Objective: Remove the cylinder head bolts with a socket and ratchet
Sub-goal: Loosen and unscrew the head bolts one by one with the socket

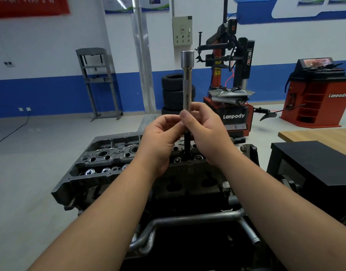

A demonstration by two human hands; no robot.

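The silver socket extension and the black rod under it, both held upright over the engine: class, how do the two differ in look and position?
The silver socket extension is bright, thicker and rises above both hands, ending in a wider cup. The black rod is dark, thinner and runs below the hands toward the cylinder head. The right hand and left hand pinch them where they meet. Both stand upright in one line.
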